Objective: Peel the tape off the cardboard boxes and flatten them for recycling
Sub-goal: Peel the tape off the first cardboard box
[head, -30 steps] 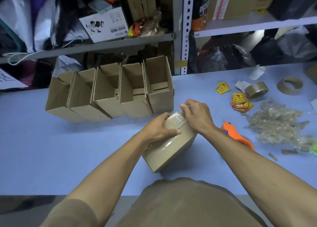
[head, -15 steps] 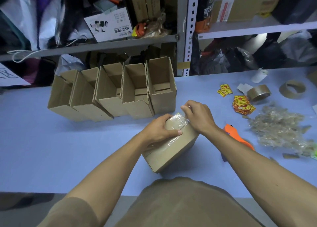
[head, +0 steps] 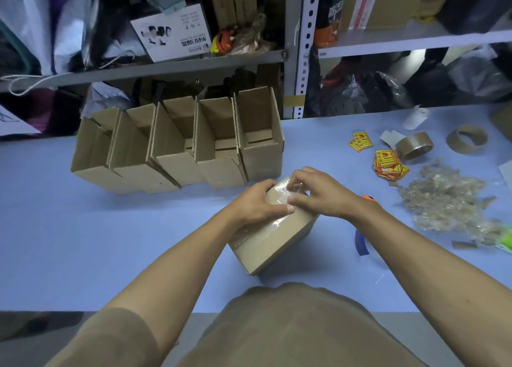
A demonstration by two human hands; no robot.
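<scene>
A small brown cardboard box (head: 277, 242) sealed with clear tape lies tilted on the blue table, in front of me. My left hand (head: 256, 204) grips its far upper end, thumb across the taped top. My right hand (head: 318, 190) pinches a crinkled loose end of the clear tape (head: 286, 186) at that same end. Behind stand several opened cardboard boxes (head: 216, 145) in a leaning row.
A pile of peeled tape (head: 448, 203) lies at the right, with yellow-red stickers (head: 389, 164), a brown tape roll (head: 414, 145) and an empty tape core (head: 466, 139). An orange cutter (head: 370, 199) peeks out behind my right wrist. Cluttered metal shelves (head: 293, 56) stand beyond the table (head: 83, 242).
My right hand has shifted slightly toward me and the left, lifting the crinkled tape end off the box's far corner. The left hand keeps its grip on the box.
</scene>
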